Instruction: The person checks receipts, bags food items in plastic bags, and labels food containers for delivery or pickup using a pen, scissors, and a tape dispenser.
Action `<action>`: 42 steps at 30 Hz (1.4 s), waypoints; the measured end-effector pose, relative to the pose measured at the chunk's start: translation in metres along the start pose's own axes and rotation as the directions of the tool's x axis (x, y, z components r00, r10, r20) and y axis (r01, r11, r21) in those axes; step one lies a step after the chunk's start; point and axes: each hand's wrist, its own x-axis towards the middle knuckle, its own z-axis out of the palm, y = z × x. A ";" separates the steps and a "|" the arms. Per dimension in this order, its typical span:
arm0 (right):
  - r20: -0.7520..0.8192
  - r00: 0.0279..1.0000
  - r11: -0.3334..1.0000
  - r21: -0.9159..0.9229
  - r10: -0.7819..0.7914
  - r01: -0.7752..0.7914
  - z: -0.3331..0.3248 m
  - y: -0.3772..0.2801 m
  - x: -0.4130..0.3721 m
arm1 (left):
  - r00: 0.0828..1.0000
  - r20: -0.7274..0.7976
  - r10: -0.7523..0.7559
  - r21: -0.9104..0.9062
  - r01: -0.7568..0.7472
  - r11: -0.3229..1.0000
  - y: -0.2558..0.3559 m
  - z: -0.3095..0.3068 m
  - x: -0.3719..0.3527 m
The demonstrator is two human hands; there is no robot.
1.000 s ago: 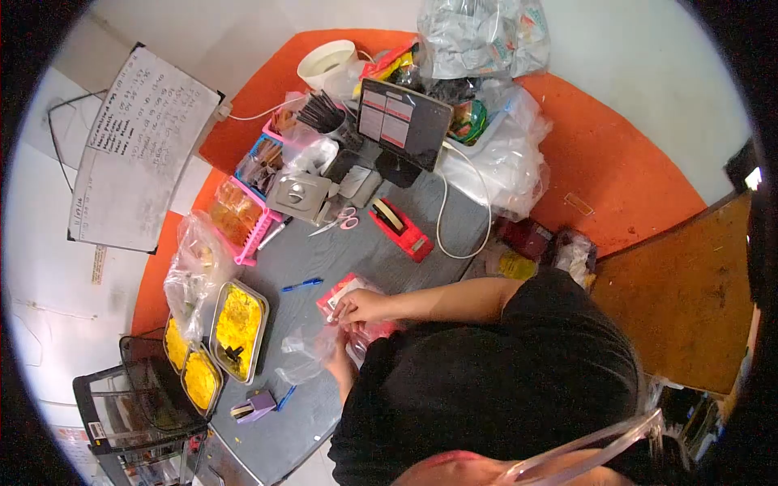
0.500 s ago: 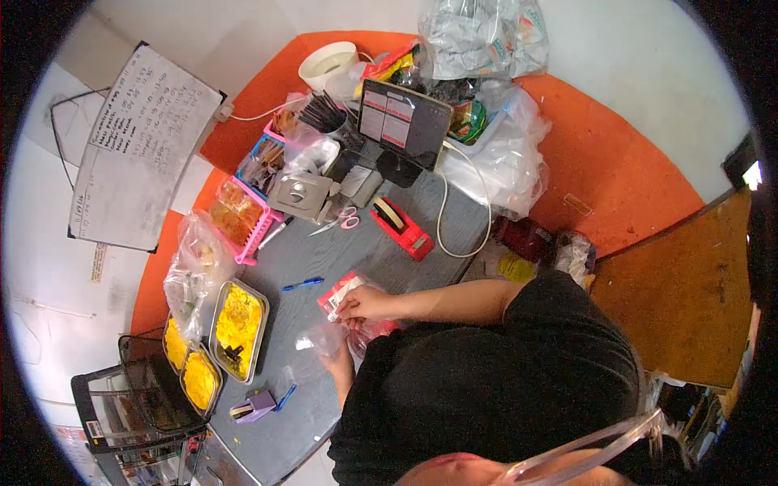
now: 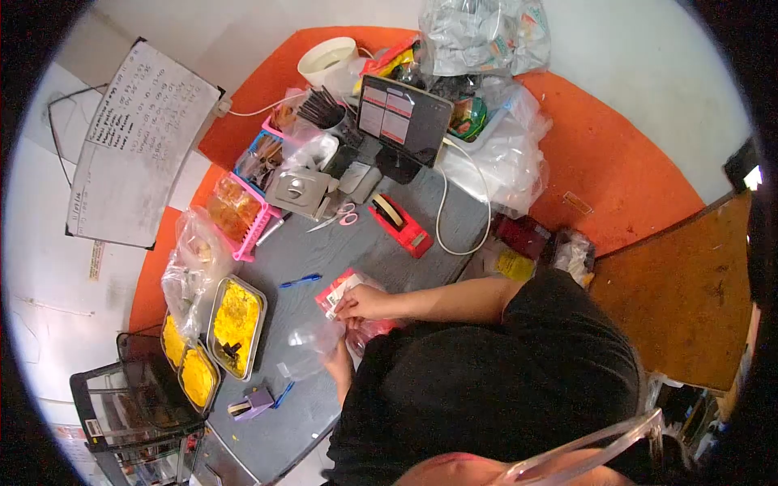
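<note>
Right hand: fingers pinched on red packet, near counter front edge. Left hand: fingers closed on clear bag, just beside packet. Yellow-food trays at left edge.

Illegible handwriting on whiteboard

Grey surface stood against white wall with orange lower band; handwritten whiteboard hung left; brown wooden panel stood right
</note>
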 end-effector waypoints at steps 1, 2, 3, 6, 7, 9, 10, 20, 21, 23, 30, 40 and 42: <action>0.001 1.000 1.000 0.000 0.003 -0.003 0.001 0.000 0.000 | 1.000 -0.002 -0.002 -0.001 0.002 1.000 0.001 0.000 -0.001; -0.029 0.999 0.997 -0.078 -0.033 0.031 0.001 0.001 0.000 | 1.000 0.018 0.025 0.078 -0.026 0.997 0.014 0.004 -0.004; -0.055 0.996 0.986 -0.154 -0.073 0.064 0.001 0.004 0.001 | 0.998 0.040 0.050 0.157 -0.056 0.986 0.022 0.006 -0.005; 0.064 0.721 0.490 -0.693 -0.690 0.530 0.000 0.009 0.003 | 0.982 0.053 0.182 0.233 -0.190 0.954 0.006 0.004 -0.002; 0.063 0.723 0.492 -0.692 -0.688 0.528 0.000 0.007 -0.001 | 0.982 0.054 0.180 0.234 -0.187 0.954 0.006 0.003 -0.001; 0.084 0.970 0.920 -0.308 -0.228 0.243 -0.001 0.002 -0.014 | 0.993 -0.014 -0.121 -0.224 0.115 0.968 0.011 0.004 0.003; 0.087 0.970 0.920 -0.305 -0.228 0.244 -0.004 0.001 -0.019 | 0.993 -0.017 -0.121 -0.221 0.115 0.969 0.012 0.007 0.003; -0.226 0.419 0.203 -0.974 -0.879 -0.101 -0.110 -0.039 -0.080 | 0.947 -0.155 -0.281 -0.257 0.236 0.937 0.010 0.006 -0.013; -0.412 0.516 0.374 -0.909 -0.751 -0.181 -0.123 -0.034 -0.076 | 0.946 -0.152 -0.286 -0.259 0.241 0.935 0.006 0.006 -0.014; -0.570 0.580 0.516 -0.810 -0.582 -0.279 -0.141 -0.028 -0.068 | 0.956 -0.136 -0.260 -0.249 0.221 0.943 -0.004 0.005 -0.008; -0.543 0.486 0.689 -0.699 -0.685 0.190 -0.132 0.013 -0.075 | 0.907 -0.219 -0.359 -0.313 0.283 0.907 -0.010 0.005 -0.004; -0.616 0.611 0.805 -0.590 -0.498 0.062 -0.139 -0.035 -0.066 | 0.989 -0.118 -0.093 0.130 0.108 0.986 -0.010 0.002 -0.021; -0.593 0.704 0.889 -0.440 -0.391 0.124 -0.139 -0.028 -0.068 | 0.979 -0.166 -0.118 0.048 0.127 0.991 -0.013 0.004 -0.022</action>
